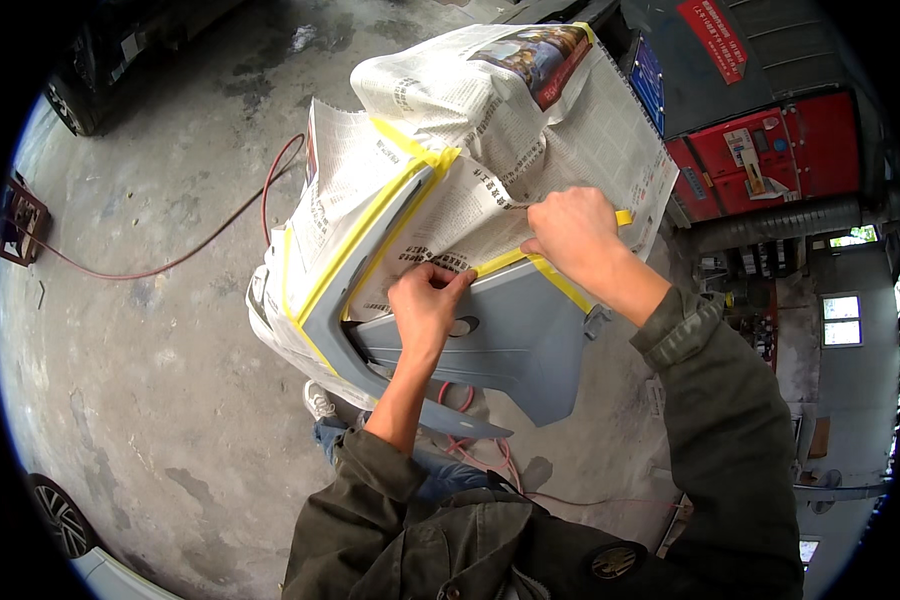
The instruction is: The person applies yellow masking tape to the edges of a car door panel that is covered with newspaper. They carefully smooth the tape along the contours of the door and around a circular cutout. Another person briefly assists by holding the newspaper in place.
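Note:
A grey car body panel [510, 335] stands before me, its upper part covered with newspaper sheets [590, 130]. Yellow masking tape [500, 261] runs along the panel's top edge, and more strips follow the slanted pillar at left. My left hand [428, 305] is closed, with thumb and fingertips pinched at the left end of the tape along that edge. Farther right, my right hand [575, 230] is curled closed over the same line of tape. A short yellow tape end sticks out past its knuckles; the rest in its grip is hidden.
A red hose [200, 245] crosses the concrete floor at left and coils below the panel. A red tool cabinet [770, 150] stands at right. Car wheels show at the far left [68, 108] and lower left [60, 515]. A dark crate [25, 222] sits by the left rim.

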### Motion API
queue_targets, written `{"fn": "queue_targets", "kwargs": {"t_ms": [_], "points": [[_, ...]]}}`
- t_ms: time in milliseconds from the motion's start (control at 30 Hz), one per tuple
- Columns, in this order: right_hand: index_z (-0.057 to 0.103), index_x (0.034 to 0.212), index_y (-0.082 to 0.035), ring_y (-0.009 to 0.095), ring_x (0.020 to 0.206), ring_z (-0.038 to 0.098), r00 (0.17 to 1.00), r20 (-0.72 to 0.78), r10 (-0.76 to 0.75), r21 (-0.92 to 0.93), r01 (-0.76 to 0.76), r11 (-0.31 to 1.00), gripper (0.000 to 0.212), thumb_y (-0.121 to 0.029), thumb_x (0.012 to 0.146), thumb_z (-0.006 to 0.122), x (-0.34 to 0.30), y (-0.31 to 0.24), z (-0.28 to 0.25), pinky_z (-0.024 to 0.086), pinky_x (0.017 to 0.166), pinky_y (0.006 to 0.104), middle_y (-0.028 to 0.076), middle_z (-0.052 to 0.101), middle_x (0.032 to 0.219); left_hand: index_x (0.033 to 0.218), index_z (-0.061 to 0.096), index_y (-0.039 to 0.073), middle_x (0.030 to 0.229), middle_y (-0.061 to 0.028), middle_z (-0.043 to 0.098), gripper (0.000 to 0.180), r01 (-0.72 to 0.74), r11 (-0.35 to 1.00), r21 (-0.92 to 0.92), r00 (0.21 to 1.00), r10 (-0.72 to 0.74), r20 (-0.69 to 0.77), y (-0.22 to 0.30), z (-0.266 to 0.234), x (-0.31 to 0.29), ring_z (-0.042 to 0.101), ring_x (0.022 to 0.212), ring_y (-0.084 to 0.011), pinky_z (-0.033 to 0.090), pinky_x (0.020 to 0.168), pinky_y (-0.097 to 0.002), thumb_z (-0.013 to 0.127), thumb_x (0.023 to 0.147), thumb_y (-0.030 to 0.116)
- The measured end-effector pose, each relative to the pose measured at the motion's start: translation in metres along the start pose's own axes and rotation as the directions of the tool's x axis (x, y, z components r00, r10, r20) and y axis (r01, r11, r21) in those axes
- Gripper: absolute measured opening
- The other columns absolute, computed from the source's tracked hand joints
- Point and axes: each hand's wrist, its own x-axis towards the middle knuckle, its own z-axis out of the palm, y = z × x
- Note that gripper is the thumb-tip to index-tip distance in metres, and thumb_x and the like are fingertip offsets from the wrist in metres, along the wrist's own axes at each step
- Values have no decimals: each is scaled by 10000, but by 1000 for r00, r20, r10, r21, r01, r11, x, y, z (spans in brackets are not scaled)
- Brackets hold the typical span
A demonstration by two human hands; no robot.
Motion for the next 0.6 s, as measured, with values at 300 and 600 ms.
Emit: {"fn": "queue_targets", "kwargs": {"t_ms": [300,600], "points": [[764,738,-109,268,702,729,1000,4,13,-26,-13,1000,354,-458,721,821,-1,-3,-1,551,603,368,96,711,689,742,717,-32,734,-164,674,292,-122,989,87,992,123,-12,-3,0,3,638,637,-315,517,652,-401,878,715,210],[759,732,-105,271,702,729,1000,-17,-2,-41,1,999,334,-432,720,825,-2,-4,2,549,600,366,96,714,696,692,731,19,654,-172,673,390,-289,833,471,957,237,169,13,-12,13,664,604,-382,537,601,-446,829,753,392]]}}
